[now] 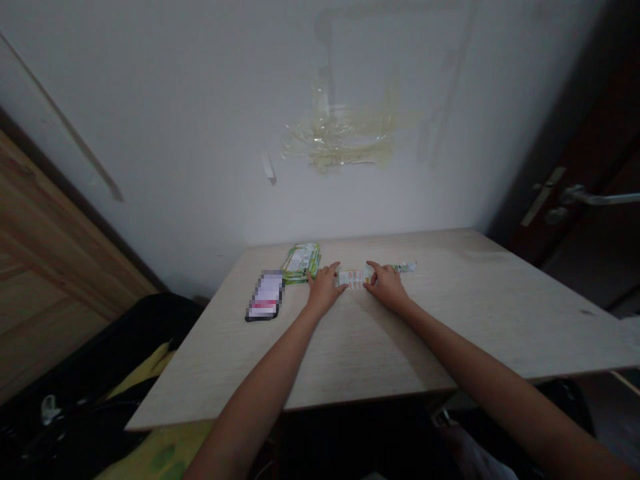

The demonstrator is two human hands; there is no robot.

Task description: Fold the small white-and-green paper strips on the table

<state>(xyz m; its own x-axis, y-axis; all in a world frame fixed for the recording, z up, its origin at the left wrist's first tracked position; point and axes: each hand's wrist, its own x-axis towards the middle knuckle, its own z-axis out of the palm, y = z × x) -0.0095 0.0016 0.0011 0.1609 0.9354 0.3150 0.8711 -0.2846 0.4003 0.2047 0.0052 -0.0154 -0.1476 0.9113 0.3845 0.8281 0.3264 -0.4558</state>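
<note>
- Printed packet (353, 278) lies at the centre of the frame, flat or nearly so on the pale table (345, 360), between the two hands.
- We see the left hand (323, 291) at its left end, thumb and forefinger standing apart, thumb by the near corner.
- We find the right hand (390, 287) at the opposite end, thumb and forefinger likewise apart; whether either hand truly pinches or only presses, we cannot tell.
- Step in hand, by our reading: steadying and squaring the packet from both ends at once.
- Next move, we judge, calls for light, even fingertip control at both ends, since so thin a piece could buckle or skew if one side pushes harder.
- Just right of the right hand we note a green-and-white strip (409, 267); we cannot tell if it joins the packet behind the fingers.
- Left of centre we log a stack of green packets (301, 259), near the left hand, with a phone (267, 295) just below it in the frame, screen blurred out.
- Upper centre, we record clear tape (350, 139) on the wall (200, 133).
</note>
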